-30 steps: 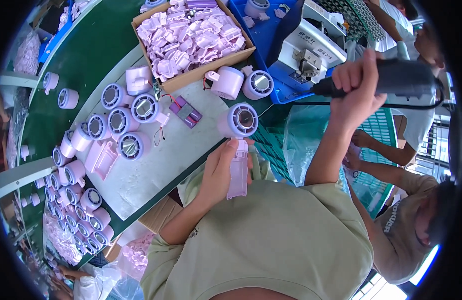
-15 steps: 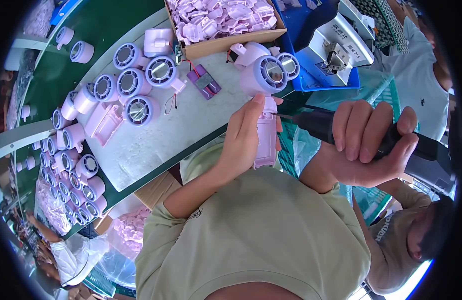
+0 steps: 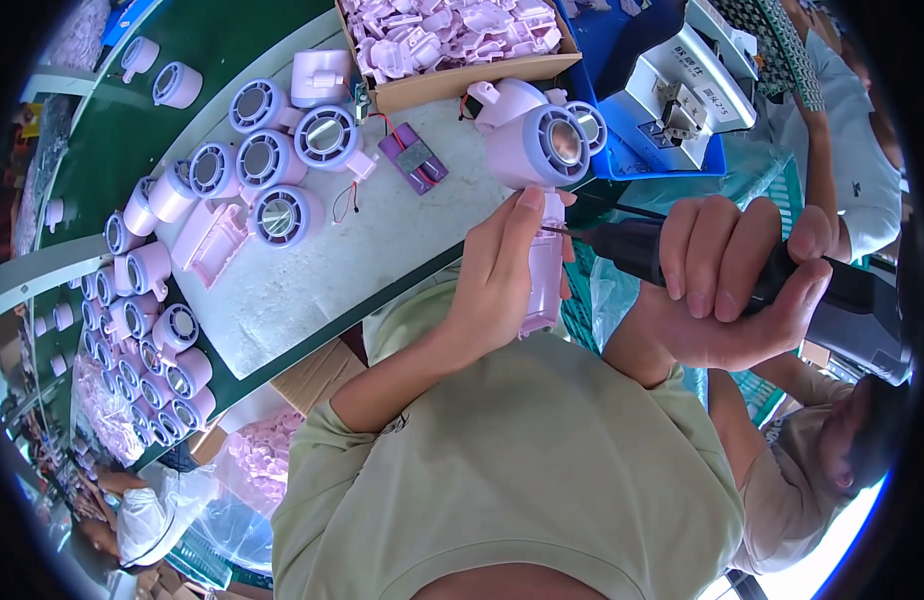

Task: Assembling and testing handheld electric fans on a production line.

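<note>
My left hand [image 3: 497, 265] is closed around the handle [image 3: 545, 275] of a pink handheld fan, whose hollow inner side shows. The round fan head [image 3: 542, 147] with a grey-violet rim points away from me, above my fingers. In my right hand [image 3: 737, 275] is a black electric screwdriver [image 3: 627, 245], held level with its bit pointing left. The bit's tip meets the upper part of the handle, beside my left thumb; whether a screw sits there is too small to tell. A second fan [image 3: 586, 125] is just behind the held one.
Several pink fans [image 3: 267, 160] stand on the pale work board [image 3: 312, 280], with a purple battery pack [image 3: 414, 158] on wires. A cardboard box [image 3: 472, 78] of pink shells is at the back. Right of it, a blue tray [image 3: 672, 165] carries a metal screw feeder [image 3: 682, 95]. Other people work on both sides.
My left hand and the fan have shifted slightly to the right, and the fan head has turned a little. The screwdriver's bit stays at the handle.
</note>
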Demonstrator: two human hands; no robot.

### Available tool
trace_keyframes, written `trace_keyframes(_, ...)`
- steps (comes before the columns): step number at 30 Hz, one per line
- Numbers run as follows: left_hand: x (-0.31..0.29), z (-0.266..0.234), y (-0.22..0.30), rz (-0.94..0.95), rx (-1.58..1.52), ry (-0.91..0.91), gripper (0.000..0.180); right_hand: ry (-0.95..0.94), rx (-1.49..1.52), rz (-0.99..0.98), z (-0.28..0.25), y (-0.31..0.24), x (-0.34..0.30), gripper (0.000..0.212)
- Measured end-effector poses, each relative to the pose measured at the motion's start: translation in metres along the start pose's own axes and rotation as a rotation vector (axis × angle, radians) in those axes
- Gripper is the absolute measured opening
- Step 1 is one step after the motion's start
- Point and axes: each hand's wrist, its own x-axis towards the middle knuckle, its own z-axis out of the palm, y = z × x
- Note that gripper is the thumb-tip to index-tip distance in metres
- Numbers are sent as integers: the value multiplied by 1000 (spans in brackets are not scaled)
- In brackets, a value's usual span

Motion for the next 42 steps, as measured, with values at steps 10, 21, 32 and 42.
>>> trace_keyframes(10, -8, 0, 3, 132, 133, 30, 50, -17, -116, -17, 12, -7, -3, 26)
trace_keyframes(21, -10, -13, 26, 112, 165, 18, 48, 83, 105, -121, 18, -8, 12, 23)
trace_keyframes(32, 18, -126, 250, 56, 913, 147, 48, 401, -163, 81, -44, -9, 9, 21)
trace_keyframes(42, 243, -297, 259, 354, 1539, 839, 67, 722, -1185, -390, -22, 34, 23, 42)
